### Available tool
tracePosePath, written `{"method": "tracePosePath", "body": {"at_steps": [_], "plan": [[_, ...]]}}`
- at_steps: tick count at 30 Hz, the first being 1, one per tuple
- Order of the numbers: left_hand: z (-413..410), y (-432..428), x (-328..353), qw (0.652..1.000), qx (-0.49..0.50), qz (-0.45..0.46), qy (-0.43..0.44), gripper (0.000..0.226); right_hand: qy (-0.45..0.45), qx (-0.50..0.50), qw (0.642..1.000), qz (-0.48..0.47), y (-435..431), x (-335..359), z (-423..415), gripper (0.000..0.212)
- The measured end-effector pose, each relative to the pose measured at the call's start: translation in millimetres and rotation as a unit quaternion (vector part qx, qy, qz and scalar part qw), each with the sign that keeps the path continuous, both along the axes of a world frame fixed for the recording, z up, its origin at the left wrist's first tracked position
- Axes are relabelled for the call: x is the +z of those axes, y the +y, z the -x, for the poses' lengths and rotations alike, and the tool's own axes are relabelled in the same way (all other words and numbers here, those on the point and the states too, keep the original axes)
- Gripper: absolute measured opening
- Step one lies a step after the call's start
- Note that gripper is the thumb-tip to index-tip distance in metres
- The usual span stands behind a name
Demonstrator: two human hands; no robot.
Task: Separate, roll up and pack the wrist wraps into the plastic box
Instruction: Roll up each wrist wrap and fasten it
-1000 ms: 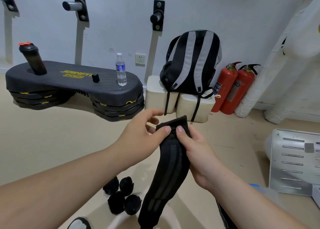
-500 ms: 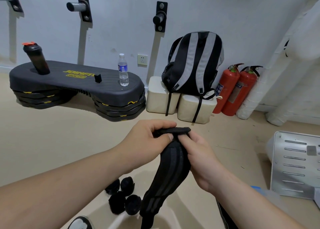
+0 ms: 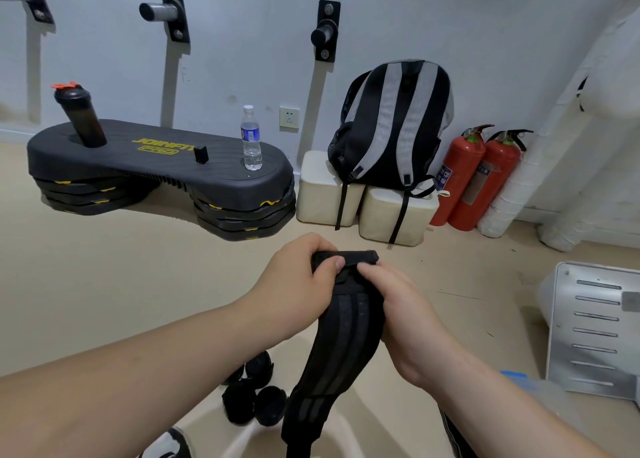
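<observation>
The left hand (image 3: pixel 298 284) and the right hand (image 3: pixel 398 312) both pinch the folded top end of a black wrist wrap (image 3: pixel 343 336) held in the air between them — thumbs pressed onto the fold, fingers curled behind it — while its striped length hangs down just right of the dark rolled wraps (image 3: pixel 252 395) lying below.

Black grey-striped wrist wrap (image 3: pixel 346 336) hanging down, top end folded over, rolled wraps (image 3: pixel 239 400) clustered lower left

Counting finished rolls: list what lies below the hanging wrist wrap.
At least three black rolled wraps lie just left of the tail of the wrist wrap. Whatever sits directly behind that tail is covered.
</observation>
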State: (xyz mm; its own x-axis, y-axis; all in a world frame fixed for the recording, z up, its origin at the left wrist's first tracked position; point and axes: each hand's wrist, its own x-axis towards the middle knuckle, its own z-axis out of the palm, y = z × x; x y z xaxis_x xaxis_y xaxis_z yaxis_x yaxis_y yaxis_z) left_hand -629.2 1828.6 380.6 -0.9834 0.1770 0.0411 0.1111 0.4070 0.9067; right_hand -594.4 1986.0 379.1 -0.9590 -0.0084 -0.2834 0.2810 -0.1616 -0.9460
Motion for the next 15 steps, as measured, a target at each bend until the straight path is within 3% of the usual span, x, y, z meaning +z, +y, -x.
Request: {"method": "tracePosePath", "body": {"at_steps": [8, 15], "plan": [[-0.8, -2.0, 4.3, 0.996, -0.041, -0.079, 0.010, 0.009, 0.073, -0.010, 0.997, -0.002, 3.8, 2.0, 3.3, 0.018], [-7.3, 0.9, 5.4, 0.970, -0.079, -0.165, -0.160, 0.016, 0.092, -0.066, 0.993, -0.034, 3.0, 1.5, 5.3, 0.021]]}}
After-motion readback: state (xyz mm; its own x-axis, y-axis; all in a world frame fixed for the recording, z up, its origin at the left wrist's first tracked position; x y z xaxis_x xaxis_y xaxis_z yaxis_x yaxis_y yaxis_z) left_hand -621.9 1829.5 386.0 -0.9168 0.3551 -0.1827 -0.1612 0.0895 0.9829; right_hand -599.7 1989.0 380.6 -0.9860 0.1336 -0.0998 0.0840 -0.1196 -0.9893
